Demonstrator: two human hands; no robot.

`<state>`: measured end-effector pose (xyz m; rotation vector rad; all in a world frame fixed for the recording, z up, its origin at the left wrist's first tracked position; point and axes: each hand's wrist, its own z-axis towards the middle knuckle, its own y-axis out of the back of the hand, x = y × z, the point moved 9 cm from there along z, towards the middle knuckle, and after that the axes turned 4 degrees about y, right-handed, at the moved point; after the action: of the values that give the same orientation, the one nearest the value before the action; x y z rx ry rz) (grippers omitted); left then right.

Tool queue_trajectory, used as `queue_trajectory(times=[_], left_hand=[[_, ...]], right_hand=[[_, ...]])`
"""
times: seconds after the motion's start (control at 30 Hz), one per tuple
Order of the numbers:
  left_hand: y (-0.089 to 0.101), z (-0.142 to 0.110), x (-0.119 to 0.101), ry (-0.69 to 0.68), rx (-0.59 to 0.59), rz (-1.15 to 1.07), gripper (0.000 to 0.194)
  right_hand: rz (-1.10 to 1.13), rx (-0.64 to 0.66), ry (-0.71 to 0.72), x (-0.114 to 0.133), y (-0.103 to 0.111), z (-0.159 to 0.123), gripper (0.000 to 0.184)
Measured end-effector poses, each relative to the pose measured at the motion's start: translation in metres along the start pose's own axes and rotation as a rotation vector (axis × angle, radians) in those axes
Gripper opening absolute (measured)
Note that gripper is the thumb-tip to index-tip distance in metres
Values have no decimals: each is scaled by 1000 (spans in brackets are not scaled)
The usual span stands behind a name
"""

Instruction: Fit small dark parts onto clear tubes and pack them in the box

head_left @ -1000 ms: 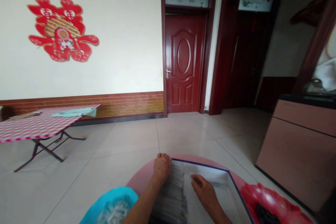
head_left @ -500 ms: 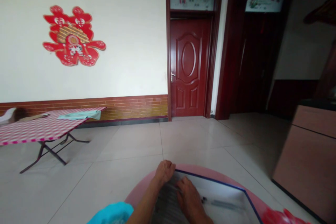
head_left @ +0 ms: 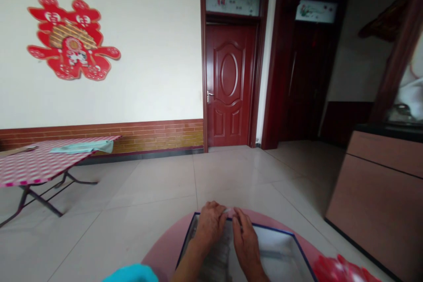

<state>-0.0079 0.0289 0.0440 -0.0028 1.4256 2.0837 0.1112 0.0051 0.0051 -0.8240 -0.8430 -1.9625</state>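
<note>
1. Left hand [head_left: 209, 224] rests on the grey stack of thin strips [head_left: 214, 264], inside the blue-rimmed white tray [head_left: 277, 251]. Strips too blurred to identify.
2. Right hand [head_left: 246, 242] just beside it, over the tray. Fingertips almost together with the left's near the tray's far edge.
3. Small pale bit [head_left: 230, 212] between the hands. Can't tell if either hand is clamped on it.
4. Tray sits on the round pink counter [head_left: 161, 251].
5. Blue basin [head_left: 125, 274] by my left forearm, red dish [head_left: 340, 271] right of the tray.
6. Well apart: folding counter [head_left: 39, 163] with checked cloth, pink cabinet [head_left: 373, 194].
</note>
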Motion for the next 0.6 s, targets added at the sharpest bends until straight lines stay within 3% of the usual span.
queue_trajectory(times=[0.2, 0.43, 0.6], left_hand=[[-15, -8, -11, -56, 31, 17, 27], [2, -11, -40, -137, -24, 2, 28], [6, -10, -44, -106, 30, 37, 28]], right_hand=[[48, 9, 4, 7, 3, 4, 27], [-39, 22, -165, -5, 9, 5, 38], [-34, 52, -160, -6, 8, 7, 40]])
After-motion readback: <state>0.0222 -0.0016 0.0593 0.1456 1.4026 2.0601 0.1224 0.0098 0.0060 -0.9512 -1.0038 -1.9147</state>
